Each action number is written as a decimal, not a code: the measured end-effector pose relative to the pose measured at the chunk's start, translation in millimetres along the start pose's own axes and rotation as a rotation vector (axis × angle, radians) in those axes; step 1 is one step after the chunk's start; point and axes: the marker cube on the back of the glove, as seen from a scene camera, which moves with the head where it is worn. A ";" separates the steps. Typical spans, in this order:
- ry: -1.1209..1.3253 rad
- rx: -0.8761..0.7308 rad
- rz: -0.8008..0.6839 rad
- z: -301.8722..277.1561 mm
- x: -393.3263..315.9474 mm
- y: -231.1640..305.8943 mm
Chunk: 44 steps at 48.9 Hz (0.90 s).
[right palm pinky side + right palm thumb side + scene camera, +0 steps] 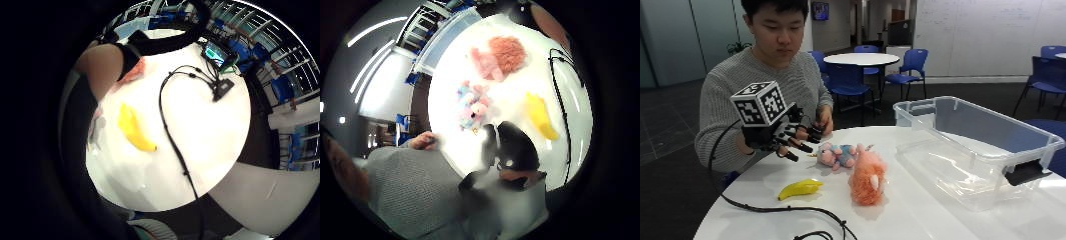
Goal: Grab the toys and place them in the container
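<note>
Three toys lie on the white round table (926, 215). A yellow banana toy (800, 189) (134, 129) (540, 116) sits near the front left. A pastel pink-and-blue plush (838, 154) (474, 106) lies behind it, and an orange furry plush (866, 181) (502, 55) stands to its right. My gloved right hand (783, 135) hovers above the table, left of the pastel plush and behind the banana. Its fingers (512, 145) hang loosely curled and hold nothing. The clear plastic container (933, 103) stands at the right, with no toy in it.
A black cable (773, 209) (172, 140) runs across the table's front left part. The person's bare left hand (824, 120) (424, 141) rests at the table's far edge. A small device (217, 52) lies on the table. Chairs and another table stand behind.
</note>
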 end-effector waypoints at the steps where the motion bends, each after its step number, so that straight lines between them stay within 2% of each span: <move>1: 0.000 -0.001 0.000 0.6 0.3 -0.2; 11: 0.014 -0.053 0.042 23.4 10.4 4.7; 32: 0.051 -0.206 0.168 111.5 35.8 23.7; 38: 0.065 -0.190 0.168 115.9 38.0 24.4; 44: 0.122 -0.102 0.155 114.1 37.3 22.5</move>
